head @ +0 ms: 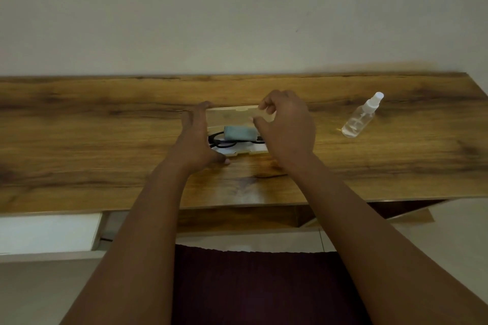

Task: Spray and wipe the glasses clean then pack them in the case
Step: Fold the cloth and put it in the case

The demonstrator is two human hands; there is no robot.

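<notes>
I am watching one open case holding one pair of glasses and one cloth; right hand pinching the lid, left hand spread against the case's side; one spray bottle lying at three o'clock.

Worktop: warm brown wood grain, darker streaks running lengthwise. Glasses case between the left hand and right hand: clear plastic with a pale yellowish tint, white lining at its base. Glasses in it: black frame. Folded cloth over them: light blue-grey. Spray bottle well right of the right hand: clear, colourless, white nozzle. Wall beyond the hands: plain off-white. Fabric below the forearms: dark maroon.
</notes>
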